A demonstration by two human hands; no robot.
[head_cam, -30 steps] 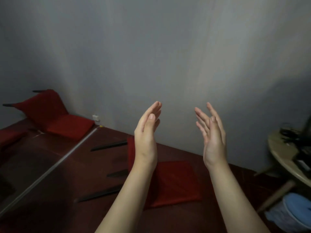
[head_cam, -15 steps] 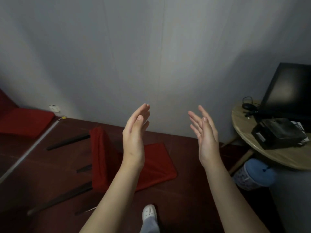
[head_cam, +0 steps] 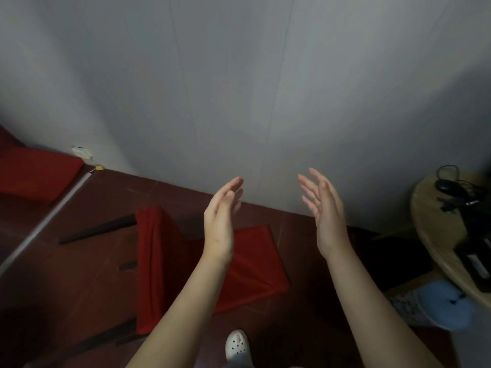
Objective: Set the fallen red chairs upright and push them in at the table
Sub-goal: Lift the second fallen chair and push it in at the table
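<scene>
You are looking at a fallen chair (head_cam: pixel 164 261) that is showing a deep, plain red across its fabric, with its leg (head_cam: pixel 98 229) reading as black. A second chair (head_cam: pixel 34 176) at the far left is showing the same red. The floor (head_cam: pixel 93 282) is showing a dark reddish brown, and a pale grey strip (head_cam: pixel 45 221) is crossing it. The wall (head_cam: pixel 239 88) is reading as plain light grey, carrying a small white socket (head_cam: pixel 81 152) with a yellow scrap (head_cam: pixel 98 168) near it. Your shoe (head_cam: pixel 237 343) is showing white, dotted with small holes. The table (head_cam: pixel 430 229) is showing light tan, the gear (head_cam: pixel 473 256) on it is reading as black, and the bin (head_cam: pixel 443 301) is wearing a light blue lid over a white, speckled body.
</scene>
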